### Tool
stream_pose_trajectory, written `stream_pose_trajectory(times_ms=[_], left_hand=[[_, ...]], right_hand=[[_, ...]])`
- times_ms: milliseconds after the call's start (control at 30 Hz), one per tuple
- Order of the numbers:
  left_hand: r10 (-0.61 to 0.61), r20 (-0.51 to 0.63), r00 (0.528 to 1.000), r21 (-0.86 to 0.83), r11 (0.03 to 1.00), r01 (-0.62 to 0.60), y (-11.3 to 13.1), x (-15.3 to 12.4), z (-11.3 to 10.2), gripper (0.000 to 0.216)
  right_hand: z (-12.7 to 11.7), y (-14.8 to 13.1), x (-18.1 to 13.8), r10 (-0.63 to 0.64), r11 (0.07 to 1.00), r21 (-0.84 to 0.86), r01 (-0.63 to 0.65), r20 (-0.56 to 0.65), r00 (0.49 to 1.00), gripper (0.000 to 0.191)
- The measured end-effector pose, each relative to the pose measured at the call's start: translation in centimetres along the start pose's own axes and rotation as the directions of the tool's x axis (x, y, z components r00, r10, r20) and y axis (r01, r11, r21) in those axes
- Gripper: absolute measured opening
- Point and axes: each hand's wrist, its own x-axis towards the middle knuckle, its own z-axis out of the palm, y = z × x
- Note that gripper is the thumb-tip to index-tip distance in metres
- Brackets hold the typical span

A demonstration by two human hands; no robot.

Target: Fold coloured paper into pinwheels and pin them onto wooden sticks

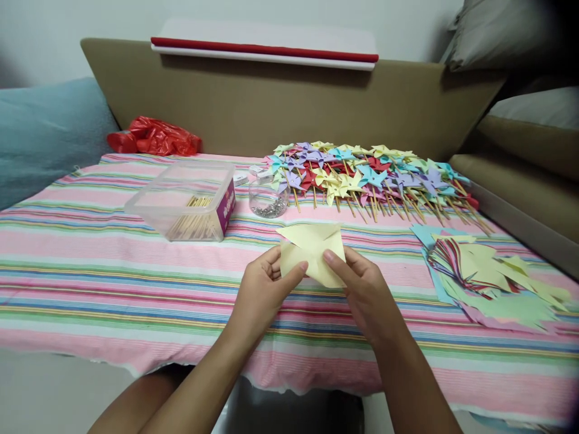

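Note:
A pale yellow paper square (312,248) with slits cut in from its corners is held up above the striped cloth. My left hand (271,277) pinches its left side, thumb on top and fingers beneath. On the other side my right hand (364,277) grips it the same way, with the thumb resting on the paper. Beyond the paper stands a clear round jar (268,198) with small silvery pins in it. Left of that, a clear plastic box (181,187) holds thin wooden sticks.
Many finished paper pinwheels (357,175) on sticks lie piled at the back right. Cut coloured paper sheets (497,277) are stacked at the right. A red plastic bag (158,137) lies at the back left on the striped cloth (113,289). Small white boxes (240,179) sit by the jar.

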Motion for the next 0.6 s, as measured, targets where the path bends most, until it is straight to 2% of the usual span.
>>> stream_pose_trajectory(times_ms=[267,600], left_hand=[[-0.022,0.056,0.998,0.005,1.0,0.022,-0.08,-0.04,0.14,0.041],[-0.024,0.032,0.999,0.008,1.0,0.024,0.11,-0.15,0.26,0.041]], right_hand=[[-0.52,0.18,0.01,0.012,0.999,-0.041,-0.013,-0.026,1.0,0.04],[-0.31,0.32,-0.04,-0.011,1.0,-0.019,0.01,-0.037,0.999,0.039]])
